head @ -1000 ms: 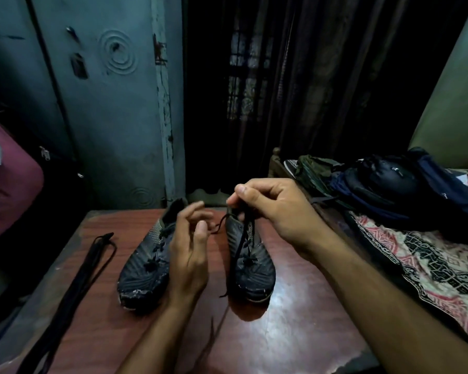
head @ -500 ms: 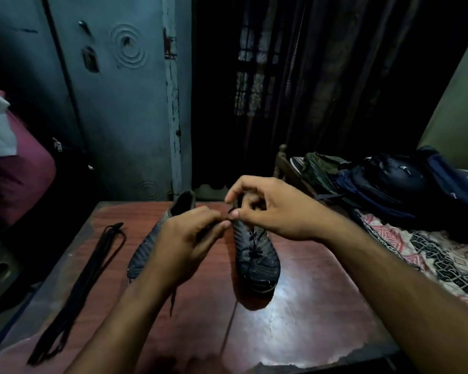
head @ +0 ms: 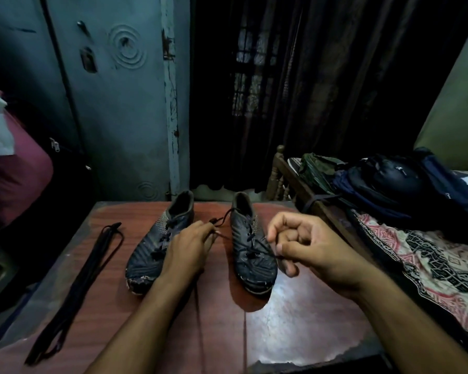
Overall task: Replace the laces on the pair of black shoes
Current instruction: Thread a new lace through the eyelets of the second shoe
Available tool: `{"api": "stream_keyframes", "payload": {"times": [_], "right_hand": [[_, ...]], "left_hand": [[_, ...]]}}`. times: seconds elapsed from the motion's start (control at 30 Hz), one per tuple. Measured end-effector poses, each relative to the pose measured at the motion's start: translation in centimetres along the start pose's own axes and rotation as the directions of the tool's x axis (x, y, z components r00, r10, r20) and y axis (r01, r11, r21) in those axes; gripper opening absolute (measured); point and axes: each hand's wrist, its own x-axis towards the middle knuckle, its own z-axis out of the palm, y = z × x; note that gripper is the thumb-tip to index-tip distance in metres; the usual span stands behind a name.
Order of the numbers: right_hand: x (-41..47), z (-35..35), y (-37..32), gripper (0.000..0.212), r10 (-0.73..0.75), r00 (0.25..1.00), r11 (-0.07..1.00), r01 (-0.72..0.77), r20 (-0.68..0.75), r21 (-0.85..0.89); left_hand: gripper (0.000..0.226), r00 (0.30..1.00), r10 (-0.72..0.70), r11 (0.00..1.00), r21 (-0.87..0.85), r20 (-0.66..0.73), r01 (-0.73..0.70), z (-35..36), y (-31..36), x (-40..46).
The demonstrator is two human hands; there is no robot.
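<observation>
Both shoes sit toes toward me on the table (head: 295, 319). My left hand (head: 189, 249) pinches one lace end, covering part of the left shoe (head: 152, 249). My right hand (head: 308, 244), fingers curled, pinches the other end beside the right shoe (head: 250, 255). Spare laces (head: 89, 276) lie left, their near end lost in shadow.

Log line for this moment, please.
step: unlacing right shoe | left hand: pinches lace end | right hand: pulls lace | spare laces: on table, untouched
</observation>
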Motion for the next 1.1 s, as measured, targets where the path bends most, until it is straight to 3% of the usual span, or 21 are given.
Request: {"api": "stream_keyframes", "payload": {"times": [0.13, 0.27, 0.43, 0.73, 1.0, 1.1], "right_hand": [[-1.8, -0.9, 1.4, 0.012, 0.142, 0.990, 0.989, -0.143, -0.018, -0.044], [-1.6, -1.3, 3.2, 0.007, 0.309, 0.950, 0.931, -0.313, -0.049, -0.186], [1.3, -2.8, 6.9, 0.015, 0.113, 0.970, 0.757, -0.226, -0.217, -0.613], [9.1, -3.9, 12.3, 0.012, -0.049, 0.981, 0.683, -0.104, -0.187, -0.723], [12.8, -4.9, 14.6, 0.012, -0.066, 0.983, 0.792, -0.053, -0.172, -0.608], [14.1, -5.5, 14.4, 0.010, -0.180, 0.974, 0.737, 0.040, -0.139, -0.674]], "left_hand": [[0.011, 0.995, -0.101, 0.987, -0.127, -0.004, 0.099, 1.9, 0.1, 1.3], [0.010, 0.982, -0.182, 0.888, -0.438, -0.052, 0.142, 1.9, 2.4, 2.8], [0.013, 0.970, -0.238, 0.724, -0.656, 0.054, 0.214, 4.1, 2.6, 2.0], [0.011, 0.962, -0.255, 0.728, -0.636, 0.096, 0.257, 4.4, 2.7, 2.3], [0.022, 0.982, -0.189, 0.817, -0.549, 0.030, 0.174, 4.3, 2.2, 2.9], [0.026, 0.980, -0.199, 0.812, -0.561, -0.005, 0.162, 4.4, 2.4, 2.9]]}}
